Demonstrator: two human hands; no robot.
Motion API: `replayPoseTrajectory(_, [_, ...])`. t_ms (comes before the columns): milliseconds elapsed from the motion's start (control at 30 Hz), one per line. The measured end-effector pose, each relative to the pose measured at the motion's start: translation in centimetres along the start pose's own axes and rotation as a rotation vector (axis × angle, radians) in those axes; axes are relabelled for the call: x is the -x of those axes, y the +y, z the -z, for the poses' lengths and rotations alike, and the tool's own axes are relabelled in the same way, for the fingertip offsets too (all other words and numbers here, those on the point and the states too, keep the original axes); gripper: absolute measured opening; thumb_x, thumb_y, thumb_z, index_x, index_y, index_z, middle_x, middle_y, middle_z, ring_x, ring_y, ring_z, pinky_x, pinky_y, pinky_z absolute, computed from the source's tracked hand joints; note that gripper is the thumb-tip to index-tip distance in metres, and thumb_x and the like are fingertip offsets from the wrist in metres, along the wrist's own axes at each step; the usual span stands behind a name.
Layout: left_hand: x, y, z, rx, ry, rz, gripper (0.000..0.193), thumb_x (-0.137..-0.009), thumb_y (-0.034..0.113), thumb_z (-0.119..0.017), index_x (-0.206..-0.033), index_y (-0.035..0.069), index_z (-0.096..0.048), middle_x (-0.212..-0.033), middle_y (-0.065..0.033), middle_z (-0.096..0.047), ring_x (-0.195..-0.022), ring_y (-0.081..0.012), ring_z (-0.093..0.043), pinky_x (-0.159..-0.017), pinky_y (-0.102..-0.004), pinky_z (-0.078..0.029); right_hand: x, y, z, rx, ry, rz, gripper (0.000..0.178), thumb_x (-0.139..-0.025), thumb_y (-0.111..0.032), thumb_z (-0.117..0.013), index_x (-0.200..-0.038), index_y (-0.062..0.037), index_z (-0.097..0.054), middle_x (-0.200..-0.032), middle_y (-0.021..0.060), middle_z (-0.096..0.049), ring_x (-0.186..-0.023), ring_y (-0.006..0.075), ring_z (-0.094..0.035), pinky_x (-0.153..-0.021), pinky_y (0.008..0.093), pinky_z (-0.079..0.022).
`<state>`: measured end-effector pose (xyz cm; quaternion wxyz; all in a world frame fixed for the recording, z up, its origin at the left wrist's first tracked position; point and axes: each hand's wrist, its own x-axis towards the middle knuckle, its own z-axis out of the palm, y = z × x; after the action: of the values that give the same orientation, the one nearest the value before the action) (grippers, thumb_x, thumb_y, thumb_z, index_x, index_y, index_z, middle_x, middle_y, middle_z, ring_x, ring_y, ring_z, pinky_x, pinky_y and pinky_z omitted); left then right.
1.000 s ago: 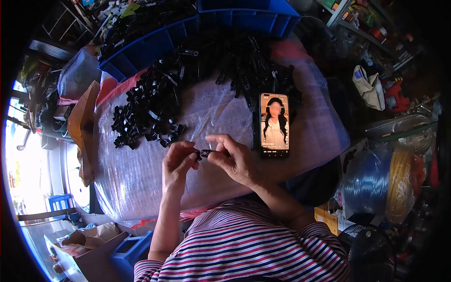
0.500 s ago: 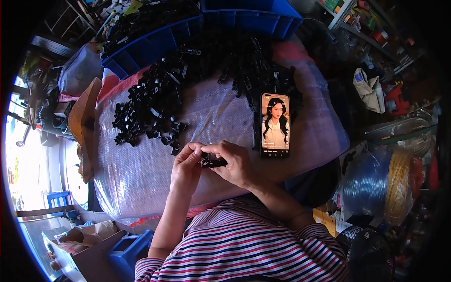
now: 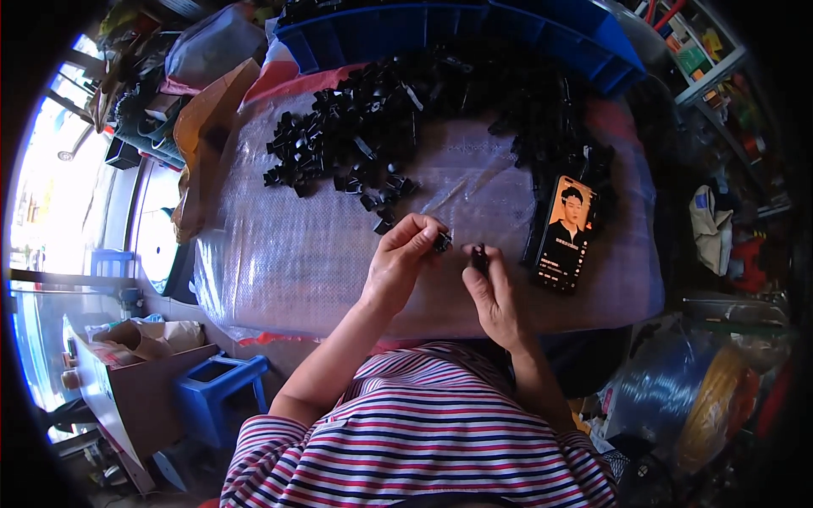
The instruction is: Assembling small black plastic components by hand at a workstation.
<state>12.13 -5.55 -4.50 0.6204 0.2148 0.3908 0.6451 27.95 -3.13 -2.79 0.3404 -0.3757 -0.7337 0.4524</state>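
Observation:
My left hand point(image 3: 400, 256) is closed in a pinch on a small black plastic part point(image 3: 442, 243) that sticks out past the fingertips. A short gap away, my right hand point(image 3: 498, 298) grips another black piece point(image 3: 479, 258) between thumb and fingers; most of it is hidden. Both hands hover over a sack-covered surface point(image 3: 279, 262). Beyond my left hand lies a heap of small angular black parts point(image 3: 339, 140). Longer dark pieces point(image 3: 542, 114) are piled farther right. A lit phone point(image 3: 566, 233) rests to the right of my right hand.
Blue plastic bins point(image 3: 373, 38) stand along the far edge. A torn cardboard sheet point(image 3: 207, 144) leans at the left. On the floor are a blue stool point(image 3: 216, 385) and a box with paper point(image 3: 161, 372). Wrapped coils point(image 3: 677, 398) sit at the lower right.
My hands have moved apart, each keeping hold of a black piece; earlier they were together at one dark part. The view has shifted, and the phone screen shows a different picture.

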Motion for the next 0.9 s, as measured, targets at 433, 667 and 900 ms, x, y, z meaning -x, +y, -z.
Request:
replayPoseTrajectory(433, [0.6, 0.8, -0.5, -0.278, -0.002, -0.139, 0.017, -0.088, 0.019, -0.054, -0.089, 0.002, -0.054, -0.080, -0.0017, -0.054, -0.067, -0.0073, -0.048, -0.062, -0.0206, -0.040, 0.0, -0.4, 0.3, 0.042, -0.060, -0.031, 0.020, -0.090, -0.021, -0.050, -0.094, -0.0023, -0.053, -0.055, 0.0079, -0.042, -0.048, 0.0140, -0.042, -0.046, 0.0275, -0.035])
replayPoseTrajectory(667, [0.7, 0.7, -0.8, -0.335, 0.013, -0.197, 0.017, -0.088, 0.018, -0.055, -0.089, 0.001, -0.054, -0.078, -0.0008, -0.053, -0.064, -0.0069, -0.047, -0.061, -0.0202, -0.039, 0.0, -0.3, 0.6, -0.001, -0.077, -0.039, 0.020, -0.091, -0.023, -0.049, -0.091, -0.0023, -0.052, -0.057, 0.0081, -0.042, -0.049, 0.0142, -0.042, -0.046, 0.0277, -0.035])
replayPoseTrajectory(900, [0.6, 0.8, -1.1, -0.324, 0.036, -0.184, 0.016, -0.088, 0.017, -0.055, -0.090, 0.001, -0.056, -0.075, -0.0002, -0.053, -0.063, -0.0068, -0.047, -0.060, -0.0196, -0.038, -0.1, -0.5, 0.9, -0.028, -0.100, -0.078, 0.024, -0.091, -0.025, -0.048, -0.091, -0.0011, -0.053, -0.059, 0.0012, -0.040, -0.054, 0.0084, -0.037, -0.049, 0.0238, -0.033])
